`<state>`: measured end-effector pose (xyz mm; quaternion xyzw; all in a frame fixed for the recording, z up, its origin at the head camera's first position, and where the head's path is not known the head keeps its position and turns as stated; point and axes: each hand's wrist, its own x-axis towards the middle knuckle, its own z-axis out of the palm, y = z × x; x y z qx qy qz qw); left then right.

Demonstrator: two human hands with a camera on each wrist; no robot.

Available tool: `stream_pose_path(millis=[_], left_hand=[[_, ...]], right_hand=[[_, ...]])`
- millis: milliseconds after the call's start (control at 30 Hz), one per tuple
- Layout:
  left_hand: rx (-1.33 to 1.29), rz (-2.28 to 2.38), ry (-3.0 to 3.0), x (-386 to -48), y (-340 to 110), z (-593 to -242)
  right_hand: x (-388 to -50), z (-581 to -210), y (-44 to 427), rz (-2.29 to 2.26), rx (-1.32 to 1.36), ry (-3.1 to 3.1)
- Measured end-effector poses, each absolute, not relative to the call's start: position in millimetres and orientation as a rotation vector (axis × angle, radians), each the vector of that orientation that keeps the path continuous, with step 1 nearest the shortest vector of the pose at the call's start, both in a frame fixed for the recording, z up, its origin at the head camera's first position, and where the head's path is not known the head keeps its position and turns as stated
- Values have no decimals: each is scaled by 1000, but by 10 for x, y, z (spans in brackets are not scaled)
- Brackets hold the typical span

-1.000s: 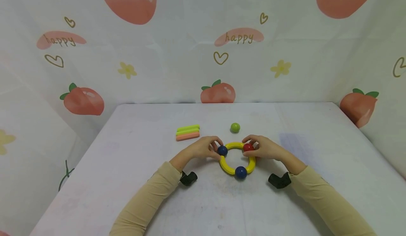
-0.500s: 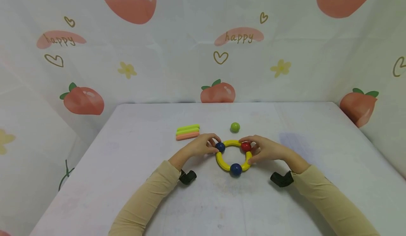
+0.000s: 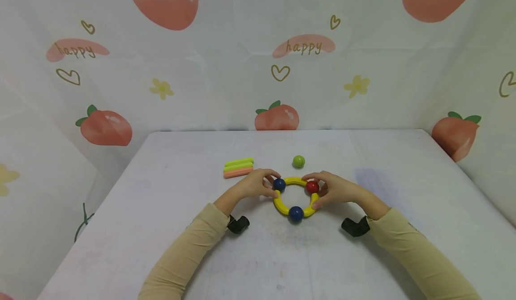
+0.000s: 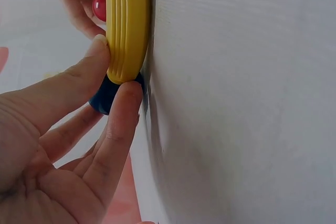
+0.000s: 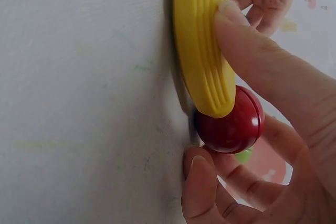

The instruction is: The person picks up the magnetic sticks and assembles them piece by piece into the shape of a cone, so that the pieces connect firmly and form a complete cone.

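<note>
A ring of yellow curved rods (image 3: 281, 206) and balls lies on the table. It has a blue ball (image 3: 279, 184) at left, a red ball (image 3: 312, 186) at right and another blue ball (image 3: 296, 214) in front. My left hand (image 3: 257, 184) grips the ring by the left blue ball; in the left wrist view, thumb and index finger pinch the rod's end (image 4: 126, 30). At the other side my right hand (image 3: 337, 189) holds the ring around the red ball (image 5: 231, 124). Its thumb presses the yellow rod (image 5: 202, 45), and the other fingers curl behind the ball.
Beyond the ring sits a green ball (image 3: 298, 161). Two yellow-green sticks and an orange stick (image 3: 238, 172) lie side by side at the back left. A black wrist piece (image 3: 238, 225) hangs under each sleeve. A printed cloth (image 3: 225, 76) stands behind the white table (image 3: 181, 156).
Both hands have shifted the ring slightly left and away from me. My right thumb has moved from beside the red ball down onto the right-hand yellow rod. The sticks and green ball stay put.
</note>
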<state>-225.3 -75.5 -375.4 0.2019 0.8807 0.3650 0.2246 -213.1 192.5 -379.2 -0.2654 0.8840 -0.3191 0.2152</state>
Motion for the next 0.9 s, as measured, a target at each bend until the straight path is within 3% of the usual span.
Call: stream_pose_path(millis=[900], left_hand=[[532, 1068, 2480, -2286, -796, -3793]], right_hand=[[-2151, -3832, 1918, -952, -650, 2447]])
